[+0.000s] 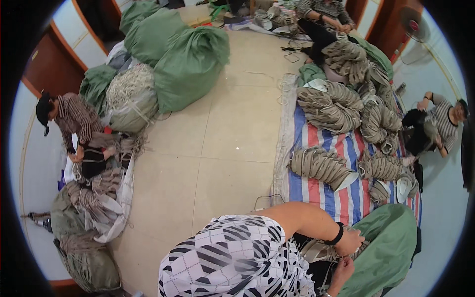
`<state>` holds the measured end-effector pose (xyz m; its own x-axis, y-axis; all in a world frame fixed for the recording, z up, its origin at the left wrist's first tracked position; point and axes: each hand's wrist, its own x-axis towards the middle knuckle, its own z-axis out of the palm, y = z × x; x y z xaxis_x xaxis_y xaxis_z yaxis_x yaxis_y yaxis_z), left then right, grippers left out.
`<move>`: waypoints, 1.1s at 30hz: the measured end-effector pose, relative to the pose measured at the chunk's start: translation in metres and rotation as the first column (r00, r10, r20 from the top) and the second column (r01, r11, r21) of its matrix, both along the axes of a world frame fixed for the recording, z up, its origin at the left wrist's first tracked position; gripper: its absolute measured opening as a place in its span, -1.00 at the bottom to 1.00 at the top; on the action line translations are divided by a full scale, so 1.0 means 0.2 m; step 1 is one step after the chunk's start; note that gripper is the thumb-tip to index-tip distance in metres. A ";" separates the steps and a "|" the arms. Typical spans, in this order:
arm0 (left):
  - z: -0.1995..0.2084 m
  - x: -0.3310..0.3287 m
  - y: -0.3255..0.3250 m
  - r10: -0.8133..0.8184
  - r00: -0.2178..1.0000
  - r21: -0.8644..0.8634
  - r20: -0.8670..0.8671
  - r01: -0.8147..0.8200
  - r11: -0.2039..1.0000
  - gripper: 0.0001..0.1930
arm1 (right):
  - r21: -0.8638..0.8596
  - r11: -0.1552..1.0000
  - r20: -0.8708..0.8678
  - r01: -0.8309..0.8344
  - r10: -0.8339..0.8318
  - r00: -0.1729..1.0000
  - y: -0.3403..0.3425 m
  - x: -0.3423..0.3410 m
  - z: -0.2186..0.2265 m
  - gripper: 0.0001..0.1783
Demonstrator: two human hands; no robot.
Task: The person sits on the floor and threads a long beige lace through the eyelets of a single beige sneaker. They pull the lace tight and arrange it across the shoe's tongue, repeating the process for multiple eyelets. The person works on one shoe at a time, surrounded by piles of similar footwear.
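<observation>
My left hand [350, 241], with a black band at its wrist, is closed over a heap of beige fabric pieces [316, 250] at the lower right. Just below it, my right hand [344, 270] has its fingers pinched together, almost touching the left. Whatever lies between the fingertips is too small to make out. Beside both hands, a large green cloth sack [388, 242] spreads to the right. Dark cloth [321, 271] shows under the beige pieces. My patterned sleeve [227, 252] fills the lower middle.
A striped plastic sheet [316, 190] carries several nested beige bundles [321, 166]. Green sacks [190, 64] stand at the far left on tiled floor [237, 158]. People sit working at the left [76, 121], far right [440, 121] and back [326, 12]. A fan [414, 24] stands back right.
</observation>
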<state>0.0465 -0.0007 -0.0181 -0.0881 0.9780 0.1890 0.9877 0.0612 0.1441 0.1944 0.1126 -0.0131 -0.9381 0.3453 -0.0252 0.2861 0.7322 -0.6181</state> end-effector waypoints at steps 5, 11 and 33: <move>0.09 0.02 -0.07 -0.016 0.999 -0.054 0.031 0.017 0.998 -0.67 | 0.025 0.992 -0.156 0.127 -0.122 0.980 -0.17 0.01 0.02 -0.87; 0.07 0.00 -0.02 -0.033 0.994 -0.053 0.100 0.038 0.998 -0.64 | -0.429 0.866 -0.003 0.258 -0.287 0.958 -0.12 0.06 0.01 -0.81; 0.17 -0.10 0.18 -0.058 0.925 -0.302 0.376 0.182 0.936 -0.67 | -0.829 0.424 -0.038 0.364 -0.692 0.721 -0.15 0.19 0.01 -0.78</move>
<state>0.0258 0.0355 0.0163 0.0328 0.9861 -0.1630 0.8761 0.0501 0.4795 0.2321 0.0826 -0.0113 -0.5654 0.7811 -0.2649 0.1080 -0.2484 -0.9626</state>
